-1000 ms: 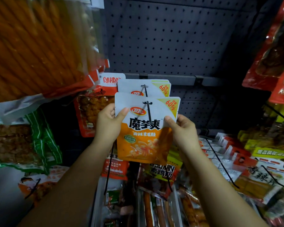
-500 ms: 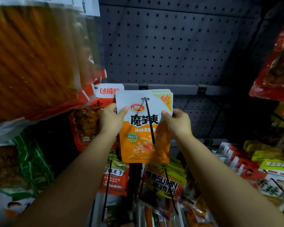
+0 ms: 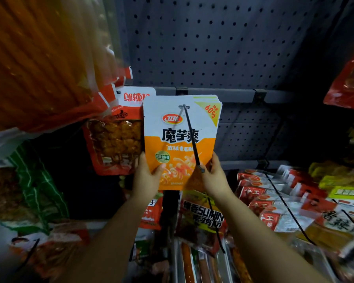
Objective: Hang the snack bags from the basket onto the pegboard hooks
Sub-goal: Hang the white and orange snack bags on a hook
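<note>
A white and orange snack bag (image 3: 180,137) hangs on a black pegboard hook (image 3: 192,139) that passes through its top hole, flush against another like bag behind it. My left hand (image 3: 146,176) pinches the bag's lower left corner, thumb on its front. My right hand (image 3: 215,174) holds the lower right edge, just beside the hook's tip. The grey pegboard (image 3: 213,41) rises behind. The basket is out of view.
A large orange bag (image 3: 39,58) hangs close at upper left. A red bag (image 3: 119,139) hangs just left of the hook. Red packets (image 3: 260,193) on hooks fill the right, with more snack bags (image 3: 200,221) below and red bags (image 3: 347,84) at upper right.
The bag has slid back along the hook against the one behind. Both hands have moved from its upper sides down to its lower corners.
</note>
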{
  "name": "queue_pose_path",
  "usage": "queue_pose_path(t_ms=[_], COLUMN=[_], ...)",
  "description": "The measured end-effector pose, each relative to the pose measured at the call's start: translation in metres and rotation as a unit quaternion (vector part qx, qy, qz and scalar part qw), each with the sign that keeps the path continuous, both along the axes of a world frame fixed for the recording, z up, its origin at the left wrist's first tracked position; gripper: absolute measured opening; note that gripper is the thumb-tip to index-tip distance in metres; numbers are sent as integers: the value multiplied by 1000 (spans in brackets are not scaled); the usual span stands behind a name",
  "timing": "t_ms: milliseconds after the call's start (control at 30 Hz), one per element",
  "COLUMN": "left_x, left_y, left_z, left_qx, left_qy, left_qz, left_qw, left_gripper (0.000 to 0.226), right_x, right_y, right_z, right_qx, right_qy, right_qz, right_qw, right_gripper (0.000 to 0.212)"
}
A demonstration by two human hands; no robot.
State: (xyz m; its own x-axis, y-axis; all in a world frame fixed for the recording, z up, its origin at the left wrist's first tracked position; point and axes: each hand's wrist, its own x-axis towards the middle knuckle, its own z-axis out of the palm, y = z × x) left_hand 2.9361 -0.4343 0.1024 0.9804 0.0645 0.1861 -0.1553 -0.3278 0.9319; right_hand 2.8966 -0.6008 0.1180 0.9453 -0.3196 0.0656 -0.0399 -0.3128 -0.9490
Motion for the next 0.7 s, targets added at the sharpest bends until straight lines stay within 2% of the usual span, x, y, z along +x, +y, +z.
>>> queue_pose_path(t_ms=[100,200,267,433,533,600,700], left_x=[-1,-1,1,-7,-27,-45,-79], left_y=[1,0,1,11,17,17,3], left_z=[-7,-4,-4,-11,-13,-10,-2], left_qx=[85,96,75,14,-10,-21,-62], left_qy=[-8,-23,-12,48,46,14,-5], left_qz=[23,41,42,21,39,52,12], left_qw=[996,994,996,999,998,998,998], left_gripper=[57,52,51,61,68,63,39], right_x=[3,3,2,-11,-24,-41,-84], right_y=[3,6,6,-1,-9,-16,-32], right_z=[1,1,-2,-10,-12,-10,-11], right_qx=[-32,-60,-64,-23,9,23,32], right_qy=[2,11,23,58,64,42,-10], right_qz=[-28,-62,-63,-58,-76,-86,-88], right_qw=[999,996,996,996,995,995,996], right_gripper=[39,36,25,48,53,47,27])
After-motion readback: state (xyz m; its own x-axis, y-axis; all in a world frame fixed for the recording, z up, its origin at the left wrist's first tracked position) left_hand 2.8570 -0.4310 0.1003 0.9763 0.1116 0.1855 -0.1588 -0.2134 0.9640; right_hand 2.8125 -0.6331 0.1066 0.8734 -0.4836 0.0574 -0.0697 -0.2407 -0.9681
